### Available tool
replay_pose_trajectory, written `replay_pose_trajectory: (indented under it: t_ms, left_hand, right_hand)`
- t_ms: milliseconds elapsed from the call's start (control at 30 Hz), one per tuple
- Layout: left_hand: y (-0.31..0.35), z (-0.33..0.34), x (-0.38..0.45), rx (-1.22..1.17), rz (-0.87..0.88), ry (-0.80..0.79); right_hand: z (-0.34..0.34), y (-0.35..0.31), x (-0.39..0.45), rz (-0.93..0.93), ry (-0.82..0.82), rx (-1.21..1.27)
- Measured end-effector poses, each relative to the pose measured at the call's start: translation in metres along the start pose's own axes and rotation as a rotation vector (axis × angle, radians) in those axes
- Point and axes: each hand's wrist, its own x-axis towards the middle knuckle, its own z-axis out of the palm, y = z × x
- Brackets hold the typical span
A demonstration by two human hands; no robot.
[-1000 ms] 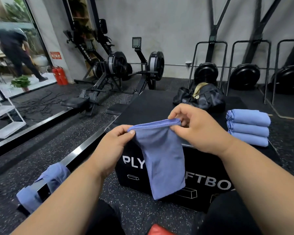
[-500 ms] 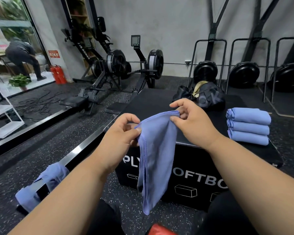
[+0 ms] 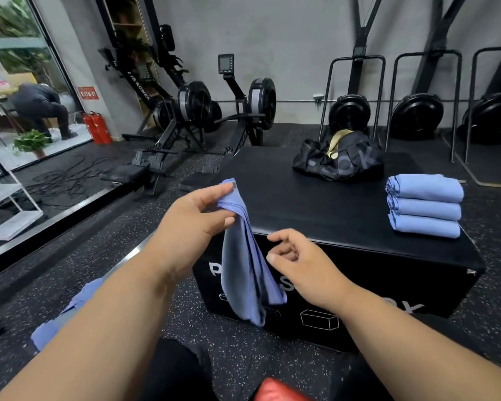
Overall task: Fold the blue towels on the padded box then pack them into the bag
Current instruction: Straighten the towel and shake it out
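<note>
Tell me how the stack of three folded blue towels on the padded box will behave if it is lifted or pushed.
The stack of folded towels is probably soft and light: the towel hanging from the left hand droops limp in loose folds. Lifted from one side, the layers would likely sag or slide apart. Pushed across the padded box, it may shear rather than roll.

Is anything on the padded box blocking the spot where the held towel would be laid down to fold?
Nothing visible does. The left hand holds the blue towel over the padded box's bare near-left top; the folded towels and black bag sit further right and back.
</note>
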Motion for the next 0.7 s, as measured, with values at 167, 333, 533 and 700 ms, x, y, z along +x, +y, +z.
replay_pose_trajectory:
  t_ms: [167, 333, 533, 700]
  left_hand:
    - [0.016, -0.007, 0.000, -0.071, 0.065, 0.062]
    - [0.034, -0.002, -0.005, -0.202, 0.091, 0.083]
    - [0.044, 0.012, -0.012, -0.253, 0.089, 0.075]
    - [0.052, 0.016, -0.016, -0.255, 0.097, 0.076]
  right_hand:
    - [-0.007, 0.023, 0.004, 0.038, 0.011, -0.124]
    - [-0.007, 0.033, 0.002, 0.034, 0.015, -0.223]
    - [0.005, 0.032, 0.002, 0.012, -0.021, -0.113]
    - [0.020, 0.025, 0.003, 0.011, -0.110, -0.115]
